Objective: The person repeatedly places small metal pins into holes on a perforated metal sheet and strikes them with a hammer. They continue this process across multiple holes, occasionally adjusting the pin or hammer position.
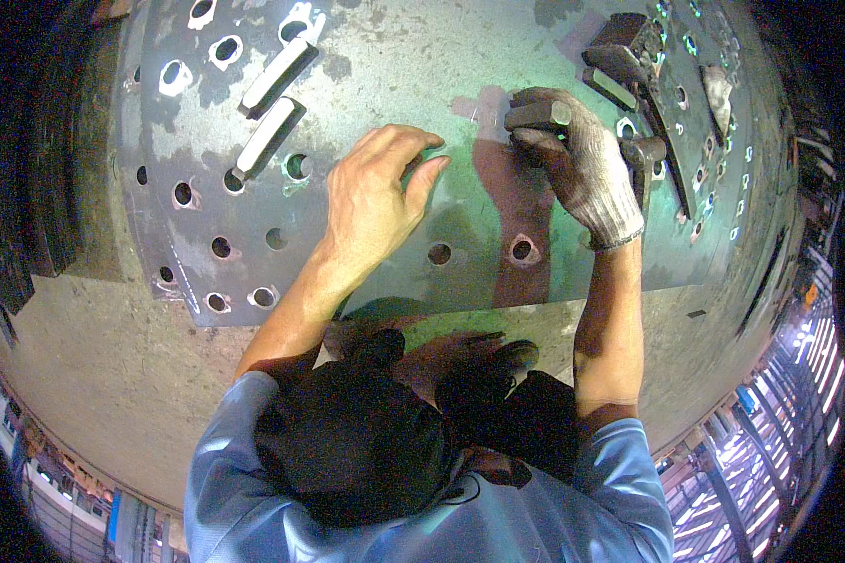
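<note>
My left hand (374, 188) is bare and hovers over the middle of a large grey metal plate (394, 75). Its fingers curve toward the thumb with a gap between, and nothing shows in them. On my right hand (587, 174) is a soiled white knitted glove. Those fingers are wrapped round a short, square-ended metal bar (559, 114), partly hidden by the glove. Just right of the gloved wrist lies what looks like a hammer (644, 150), its handle partly hidden behind the hand. A smaller bar (610, 88) lies beyond the gloved hand.
Two pale metal bars (270, 136) lie slanted at the plate's left. Round holes (439, 253) pierce the plate, many with chalky rims. At the far right are a dark block (620, 39), a long thin dark bar (667, 155) and a crumpled pale cloth or glove (716, 98).
</note>
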`<state>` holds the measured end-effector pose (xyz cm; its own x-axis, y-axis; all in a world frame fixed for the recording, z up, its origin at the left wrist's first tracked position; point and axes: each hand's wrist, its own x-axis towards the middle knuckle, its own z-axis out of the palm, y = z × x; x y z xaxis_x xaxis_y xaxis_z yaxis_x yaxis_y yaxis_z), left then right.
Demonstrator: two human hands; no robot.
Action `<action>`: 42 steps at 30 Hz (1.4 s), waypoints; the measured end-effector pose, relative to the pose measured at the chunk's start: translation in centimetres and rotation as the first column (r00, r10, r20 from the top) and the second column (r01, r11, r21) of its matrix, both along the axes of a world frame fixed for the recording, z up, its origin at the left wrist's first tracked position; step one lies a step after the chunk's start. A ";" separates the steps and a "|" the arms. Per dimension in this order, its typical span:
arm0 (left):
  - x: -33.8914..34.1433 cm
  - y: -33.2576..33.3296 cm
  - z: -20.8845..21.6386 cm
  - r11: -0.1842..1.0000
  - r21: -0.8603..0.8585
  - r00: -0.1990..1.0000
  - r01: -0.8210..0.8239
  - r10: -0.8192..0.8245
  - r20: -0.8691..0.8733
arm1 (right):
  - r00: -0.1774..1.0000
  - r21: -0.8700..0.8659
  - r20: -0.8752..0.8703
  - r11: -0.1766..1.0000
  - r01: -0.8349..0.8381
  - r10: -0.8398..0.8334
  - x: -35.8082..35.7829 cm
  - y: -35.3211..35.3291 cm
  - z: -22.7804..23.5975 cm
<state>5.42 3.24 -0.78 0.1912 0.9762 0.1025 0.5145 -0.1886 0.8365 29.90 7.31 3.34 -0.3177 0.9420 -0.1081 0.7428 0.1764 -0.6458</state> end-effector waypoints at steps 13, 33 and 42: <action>0.1 -0.1 0.0 1.000 -0.010 1.000 -0.003 0.003 -0.011 | 0.996 0.004 0.079 0.999 0.042 -0.042 -0.5 -0.5 0.2; 0.0 0.0 0.2 1.000 -0.018 1.000 0.008 -0.008 -0.017 | 0.994 -0.073 0.067 0.994 0.086 -0.082 -0.9 -0.4 0.7; 0.0 -0.1 0.1 1.000 -0.027 1.000 0.005 -0.005 -0.003 | 0.992 -0.004 0.128 1.000 0.021 -0.020 -0.3 -0.6 0.3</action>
<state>5.41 3.19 -0.70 0.1967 0.9776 0.0756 0.5158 -0.1687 0.8399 29.62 6.69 3.62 -0.2818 0.9474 -0.1515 0.8226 0.1572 -0.5465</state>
